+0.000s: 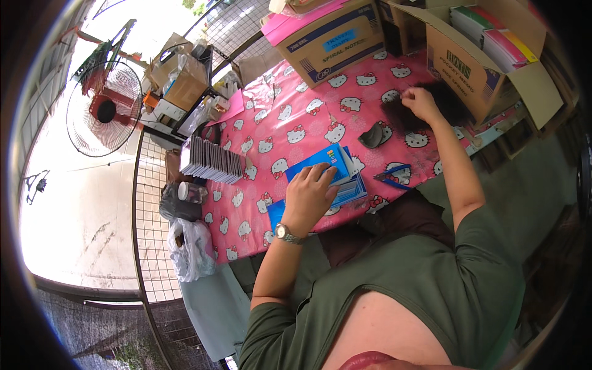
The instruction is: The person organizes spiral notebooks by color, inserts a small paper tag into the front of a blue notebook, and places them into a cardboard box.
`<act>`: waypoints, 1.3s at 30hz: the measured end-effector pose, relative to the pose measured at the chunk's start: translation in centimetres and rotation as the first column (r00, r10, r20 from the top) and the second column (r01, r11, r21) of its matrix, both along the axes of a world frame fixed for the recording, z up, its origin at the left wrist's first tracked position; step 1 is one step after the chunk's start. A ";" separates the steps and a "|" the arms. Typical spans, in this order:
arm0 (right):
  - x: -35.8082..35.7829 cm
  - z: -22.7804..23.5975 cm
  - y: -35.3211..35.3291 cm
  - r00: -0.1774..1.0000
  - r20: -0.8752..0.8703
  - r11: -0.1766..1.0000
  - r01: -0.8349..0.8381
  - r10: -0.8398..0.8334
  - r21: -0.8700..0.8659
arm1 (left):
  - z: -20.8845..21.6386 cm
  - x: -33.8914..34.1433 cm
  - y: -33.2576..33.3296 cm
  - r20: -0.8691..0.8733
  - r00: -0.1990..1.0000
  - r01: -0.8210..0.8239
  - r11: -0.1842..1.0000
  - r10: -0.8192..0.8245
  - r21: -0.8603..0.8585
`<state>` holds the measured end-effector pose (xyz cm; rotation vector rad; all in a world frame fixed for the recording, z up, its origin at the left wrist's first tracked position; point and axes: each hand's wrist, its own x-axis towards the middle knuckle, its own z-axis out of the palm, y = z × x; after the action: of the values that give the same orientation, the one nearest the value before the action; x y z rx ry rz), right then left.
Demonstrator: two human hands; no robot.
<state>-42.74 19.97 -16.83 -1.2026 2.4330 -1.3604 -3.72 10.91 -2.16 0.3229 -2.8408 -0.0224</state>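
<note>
My left hand, wearing a wristwatch, rests palm down with its fingers apart on a blue notebook. More blue notebooks lie under and beside it near the table's front edge. Farther right, my right hand is raised over a dark heap of what look like fine black strands. Its fingertips are pinched together; anything between them is too small to make out. A curved dark grey piece and blue-handled pliers lie between the hands.
A pink patterned cloth covers the table. Notebooks stand in a row at the left. Cardboard boxes line the far side; an open box at the right holds colourful notebooks. A fan and plastic bag are at the left.
</note>
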 end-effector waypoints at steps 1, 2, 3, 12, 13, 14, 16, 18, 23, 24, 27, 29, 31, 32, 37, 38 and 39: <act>0.4 1.2 0.0 0.987 0.163 0.997 0.012 0.000 -0.072 | 0.2 0.0 -0.2 0.014 1.000 0.000 1.000 -0.001 0.020; 0.7 2.1 -0.1 0.947 0.320 0.989 0.035 0.013 -0.142 | 0.6 -0.2 -0.4 -0.008 0.999 0.032 0.999 -0.032 0.031; 1.2 2.9 -0.4 0.884 0.466 0.976 0.068 0.038 -0.209 | 0.7 -0.3 -0.6 0.002 0.999 0.051 0.998 -0.051 0.045; 14.6 12.0 -0.3 0.750 -0.219 0.745 -0.655 0.624 -0.122 | 0.6 0.0 -1.0 0.015 0.992 0.123 0.992 -0.123 0.031; 15.1 12.4 0.2 0.721 -0.191 0.707 -0.692 0.666 -0.145 | 0.9 0.1 -1.6 -0.002 0.993 0.114 0.988 -0.114 0.100; 15.6 12.7 0.6 0.687 -0.164 0.666 -0.726 0.708 -0.169 | 1.2 0.3 -2.0 -0.019 0.995 0.104 0.980 -0.102 0.169; 16.2 12.9 0.9 0.677 -0.185 0.637 -0.734 0.712 -0.234 | 2.5 0.0 -2.5 -0.008 0.998 0.065 0.962 -0.065 0.264; 16.5 12.7 0.6 0.727 -0.274 0.655 -0.686 0.629 -0.316 | 3.9 -0.5 -2.5 -0.026 1.000 0.011 0.950 -0.003 0.312; 17.2 13.1 0.1 0.761 -0.391 0.712 -0.636 0.518 -0.296 | 2.8 -1.9 -2.4 -0.177 0.984 -0.008 0.997 0.021 0.076; 17.3 13.2 0.1 0.762 -0.412 0.725 -0.628 0.500 -0.283 | 2.5 -2.1 -2.2 -0.200 0.979 -0.018 0.999 0.026 0.040; 17.5 13.2 0.3 0.789 -0.354 0.727 -0.607 0.502 -0.320 | 1.9 -2.1 -2.4 -0.243 0.969 -0.025 0.998 0.037 0.051; 18.0 13.1 0.3 0.788 -0.380 0.742 -0.600 0.485 -0.297 | 1.6 -1.8 -2.6 -0.228 0.971 -0.038 0.989 0.069 0.140; 18.2 13.1 0.3 0.791 -0.388 0.740 -0.596 0.474 -0.312 | 1.8 -2.1 -2.4 -0.264 0.963 -0.026 0.995 0.050 0.092; 18.2 13.2 0.3 0.795 -0.383 0.730 -0.594 0.470 -0.338 | 1.8 -2.3 -2.4 -0.282 0.959 -0.021 0.998 0.039 0.065; 17.7 13.2 0.0 0.795 -0.348 0.705 -0.604 0.497 -0.372 | 1.8 -2.5 -2.7 -0.263 0.963 -0.049 0.997 0.064 0.066; 17.6 13.4 0.1 0.783 -0.353 0.695 -0.620 0.513 -0.364 | 1.8 -2.5 -2.8 -0.257 0.964 -0.053 0.996 0.070 0.071; 17.5 13.5 0.2 0.770 -0.359 0.686 -0.635 0.528 -0.355 | 1.9 -2.5 -2.8 -0.238 0.968 -0.061 0.994 0.081 0.088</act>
<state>-25.19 20.20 -3.28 -2.1262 1.5754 -1.6697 -6.25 8.14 -0.27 0.4092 -2.5894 -0.1505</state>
